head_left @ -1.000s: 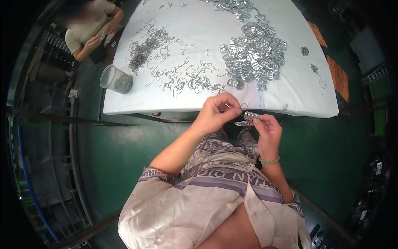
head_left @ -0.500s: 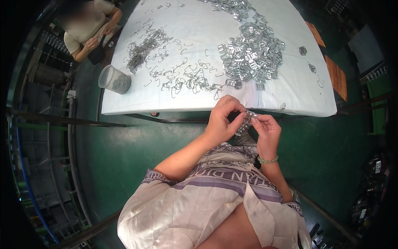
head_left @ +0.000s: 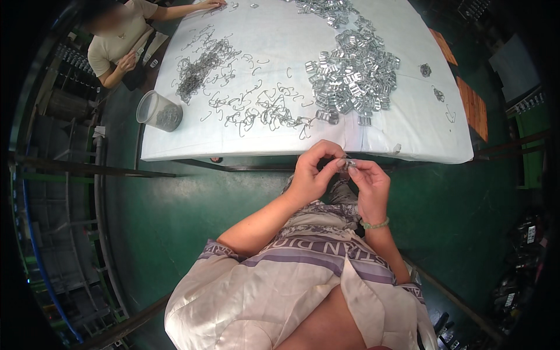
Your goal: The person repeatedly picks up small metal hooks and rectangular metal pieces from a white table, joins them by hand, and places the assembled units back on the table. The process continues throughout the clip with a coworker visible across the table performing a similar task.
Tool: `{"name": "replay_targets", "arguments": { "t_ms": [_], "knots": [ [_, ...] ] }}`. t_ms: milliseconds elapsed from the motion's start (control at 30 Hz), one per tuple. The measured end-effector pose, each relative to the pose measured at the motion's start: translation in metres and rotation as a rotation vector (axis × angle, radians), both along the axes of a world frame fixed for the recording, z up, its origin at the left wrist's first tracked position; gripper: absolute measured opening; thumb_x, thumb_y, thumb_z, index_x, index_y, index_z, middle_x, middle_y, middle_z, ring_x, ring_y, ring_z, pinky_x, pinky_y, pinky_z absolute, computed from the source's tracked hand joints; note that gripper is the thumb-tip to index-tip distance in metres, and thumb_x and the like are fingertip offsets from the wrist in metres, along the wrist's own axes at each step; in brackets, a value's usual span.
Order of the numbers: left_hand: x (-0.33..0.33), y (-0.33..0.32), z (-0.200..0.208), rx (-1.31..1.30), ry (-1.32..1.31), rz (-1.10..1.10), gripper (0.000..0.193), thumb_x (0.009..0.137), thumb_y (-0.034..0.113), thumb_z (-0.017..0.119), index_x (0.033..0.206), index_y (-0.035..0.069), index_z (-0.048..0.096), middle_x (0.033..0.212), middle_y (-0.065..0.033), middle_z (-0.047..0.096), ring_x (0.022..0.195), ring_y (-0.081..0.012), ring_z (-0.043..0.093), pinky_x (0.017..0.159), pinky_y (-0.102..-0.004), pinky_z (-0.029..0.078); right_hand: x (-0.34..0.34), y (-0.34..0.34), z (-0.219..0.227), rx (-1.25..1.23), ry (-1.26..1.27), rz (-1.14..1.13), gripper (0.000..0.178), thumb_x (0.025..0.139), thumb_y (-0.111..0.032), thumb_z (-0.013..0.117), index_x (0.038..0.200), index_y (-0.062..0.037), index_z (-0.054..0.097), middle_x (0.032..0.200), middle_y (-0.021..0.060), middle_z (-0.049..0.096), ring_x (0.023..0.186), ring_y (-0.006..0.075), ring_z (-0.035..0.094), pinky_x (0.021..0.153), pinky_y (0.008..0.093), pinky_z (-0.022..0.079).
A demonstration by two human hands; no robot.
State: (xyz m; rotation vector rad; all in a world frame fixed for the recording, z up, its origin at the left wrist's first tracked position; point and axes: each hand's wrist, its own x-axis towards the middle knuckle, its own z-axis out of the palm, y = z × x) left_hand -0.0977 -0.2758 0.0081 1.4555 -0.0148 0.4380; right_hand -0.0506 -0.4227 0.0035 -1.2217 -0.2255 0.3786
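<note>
Just past the table's front edge, my two hands meet fingertip to fingertip. Between them sits a small silvery metal buckle [head_left: 350,164], mostly covered by the fingers. My right hand [head_left: 371,185] pinches it between thumb and forefinger. Thumb and fingers of my left hand [head_left: 315,172] are pinched against its left side; what they hold is too small to tell. Beyond my hands, bent wire hooks [head_left: 271,111] lie scattered on the white-covered table [head_left: 414,131]. A large heap of the same slotted metal buckles [head_left: 353,76] lies to their right.
A denser wire hook pile [head_left: 201,73] lies far left, near a clear plastic tub [head_left: 158,112] with small metal pieces at the table's corner. Small wire bunches [head_left: 426,70] lie at the right. Across the left corner sits a co-worker [head_left: 116,44], one arm stretched over the table.
My hands stay close together, with the right one slightly lower and further left. The cluster of metal pieces seen hanging below my fingers no longer shows. The co-worker has reached an arm onto the table.
</note>
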Motion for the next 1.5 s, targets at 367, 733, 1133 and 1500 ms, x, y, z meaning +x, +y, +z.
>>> {"name": "replay_targets", "arguments": {
  "t_ms": [367,733,1133,1500],
  "knots": [
    [-0.009,0.000,0.000,-0.039,0.065,-0.015,0.005,0.089,0.000,0.057,0.094,-0.001,0.056,0.093,-0.0071,0.063,0.087,-0.0113,0.058,0.080,-0.0257,0.046,0.121,0.007,-0.059,-0.939,-0.598,-0.264,0.035,0.071,-0.021,0.077,0.099,-0.0016,0.067,0.079,0.0097,0.059,0.072,0.0239,0.058,0.067,0.0331,0.048],
    [-0.014,0.003,-0.004,0.024,0.116,0.015,0.005,0.088,0.002,0.059,0.092,0.000,0.057,0.092,-0.0066,0.064,0.088,-0.0107,0.058,0.081,-0.0259,0.046,0.131,0.030,-0.047,-0.905,-0.513,0.012,0.028,0.070,-0.011,0.074,0.094,-0.0014,0.064,0.071,0.0065,0.061,0.065,0.0204,0.060,0.062,0.0317,0.048],
    [-0.011,0.010,0.003,0.371,0.094,0.093,0.008,0.080,0.001,0.062,0.087,0.004,0.058,0.080,-0.0090,0.062,0.075,-0.0254,0.059,0.069,-0.0332,0.045,0.049,-0.009,0.043,-0.189,0.035,0.577,0.046,0.077,0.009,0.063,0.118,-0.0010,0.045,0.094,0.0041,0.059,0.087,0.0076,0.059,0.075,0.0203,0.048],
    [-0.016,0.009,0.007,0.507,0.050,0.126,0.012,0.076,0.000,0.063,0.086,0.006,0.059,0.079,-0.0093,0.061,0.076,-0.0299,0.057,0.074,-0.0364,0.043,0.041,-0.008,0.050,-0.171,0.039,0.600,0.049,0.077,0.008,0.063,0.121,-0.0013,0.044,0.094,0.0043,0.060,0.087,0.0077,0.059,0.076,0.0207,0.048]
  ]
}}
